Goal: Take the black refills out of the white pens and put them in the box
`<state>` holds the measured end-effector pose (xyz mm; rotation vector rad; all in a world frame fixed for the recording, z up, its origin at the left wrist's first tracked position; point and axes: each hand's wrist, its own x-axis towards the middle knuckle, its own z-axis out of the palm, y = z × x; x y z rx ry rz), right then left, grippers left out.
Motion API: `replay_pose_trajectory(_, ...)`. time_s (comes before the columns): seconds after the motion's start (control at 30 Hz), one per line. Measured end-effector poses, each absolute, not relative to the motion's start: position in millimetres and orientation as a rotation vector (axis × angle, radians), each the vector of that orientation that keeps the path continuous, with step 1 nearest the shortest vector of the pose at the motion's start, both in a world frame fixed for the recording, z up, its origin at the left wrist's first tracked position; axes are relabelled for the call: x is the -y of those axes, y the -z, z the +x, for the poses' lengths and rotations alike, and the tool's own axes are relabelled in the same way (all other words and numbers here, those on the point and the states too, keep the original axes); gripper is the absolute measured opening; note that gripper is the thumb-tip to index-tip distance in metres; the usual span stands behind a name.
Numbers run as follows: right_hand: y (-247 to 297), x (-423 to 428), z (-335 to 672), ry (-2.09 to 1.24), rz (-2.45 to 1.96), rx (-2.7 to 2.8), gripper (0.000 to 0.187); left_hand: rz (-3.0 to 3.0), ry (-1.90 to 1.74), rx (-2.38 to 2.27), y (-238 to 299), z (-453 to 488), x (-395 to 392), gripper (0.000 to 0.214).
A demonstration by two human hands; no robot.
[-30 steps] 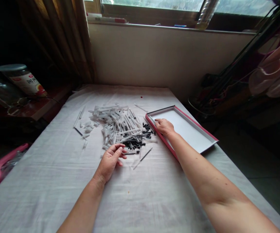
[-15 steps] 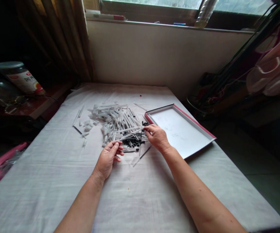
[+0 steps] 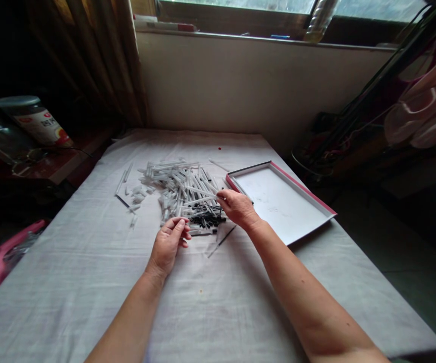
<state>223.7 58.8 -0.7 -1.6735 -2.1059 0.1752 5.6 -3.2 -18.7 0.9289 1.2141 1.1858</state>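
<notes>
One clear tube (image 3: pixel 202 192) pinched in R grip (image 3: pixel 237 207); L grip (image 3: pixel 167 244) nr blk caps (image 3: pixel 211 220), can't tell if pinching

Slender clear plastic tubes (image 3: pixel 178 184) lie heaped on a white cloth-covered table (image 3: pixel 221 317), black plastic caps (image 3: pixel 206 220) at the heap's near right edge, a shallow rectangular red-and-white tray (image 3: pixel 293 206) to the right.

Daylight enters through a window (image 3: pixel 240 4) above a pale wall (image 3: pixel 248 85), with a brown curtain (image 3: pixel 100 65) hanging at its left. A cloth-covered counter (image 3: pixel 70 262) stands near the wall, and dark floor (image 3: pixel 395 252) shows to the right.
</notes>
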Motion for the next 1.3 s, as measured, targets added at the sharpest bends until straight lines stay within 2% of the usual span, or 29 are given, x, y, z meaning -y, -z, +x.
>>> replay_pose_trajectory(0.17,0,-15,215,-0.369,-1.317,1.913,0.019,1.824,-1.48,-1.48,16,6,14,0.024)
replay_pose_trajectory(0.33,5,19,209,-0.581,-1.159,1.848,0.016,2.471,-1.197,-1.429,21,8,18,0.023)
replay_pose_trajectory(0.47,19,15,229,-0.617,-1.283,1.701,0.02,2.424,-1.047,-1.454,31,7,15,0.023)
replay_pose_trajectory(0.63,29,4,247,-0.212,-1.729,1.73,0.016,2.175,-1.078,-1.505,34,8,14,0.023)
replay_pose_trajectory(0.87,26,0,234,-0.046,-2.023,1.896,0.013,2.101,-1.061,-1.51,36,10,13,0.02)
replay_pose_trajectory(1.07,26,8,239,-0.198,-1.712,1.676,0.017,2.084,-1.12,-1.522,37,0,7,0.022)
replay_pose_trajectory(1.3,15,11,243,-0.829,-1.276,0.993,0.025,2.119,-1.216,-1.571,37,-12,0,0.019)
